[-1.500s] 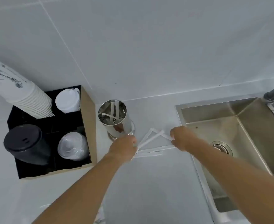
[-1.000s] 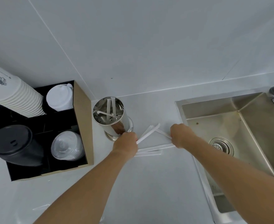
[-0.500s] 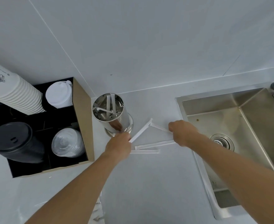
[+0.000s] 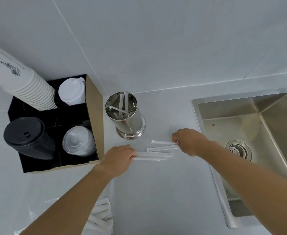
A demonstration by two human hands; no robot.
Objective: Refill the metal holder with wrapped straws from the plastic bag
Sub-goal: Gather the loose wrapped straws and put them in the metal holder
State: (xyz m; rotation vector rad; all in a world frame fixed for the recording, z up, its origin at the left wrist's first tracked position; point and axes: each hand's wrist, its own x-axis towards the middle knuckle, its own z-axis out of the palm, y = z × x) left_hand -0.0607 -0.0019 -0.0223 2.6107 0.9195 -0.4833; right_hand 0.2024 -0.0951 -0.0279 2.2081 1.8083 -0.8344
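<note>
The shiny metal holder (image 4: pixel 128 118) stands on the white counter with a few wrapped straws leaning inside it. In front of it several white wrapped straws (image 4: pixel 153 156) lie flat on the counter. My left hand (image 4: pixel 118 159) pinches the left ends of the nearer straws. My right hand (image 4: pixel 190 141) pinches the right ends of two farther straws (image 4: pixel 163 145). The clear plastic bag (image 4: pixel 100 216) with more wrapped straws lies near the bottom edge, partly hidden under my left forearm.
A black and brown organiser box (image 4: pixel 92 126) at the left holds paper cups (image 4: pixel 20 82), white lids (image 4: pixel 72 91), black lids (image 4: pixel 25 133) and clear lids (image 4: pixel 77 141). A steel sink (image 4: pixel 251 133) with a drain is at the right. A white wall rises behind.
The straw my left hand held raised and slanted now lies flat with the others. Both hands have lowered to the counter, each gripping straw ends.
</note>
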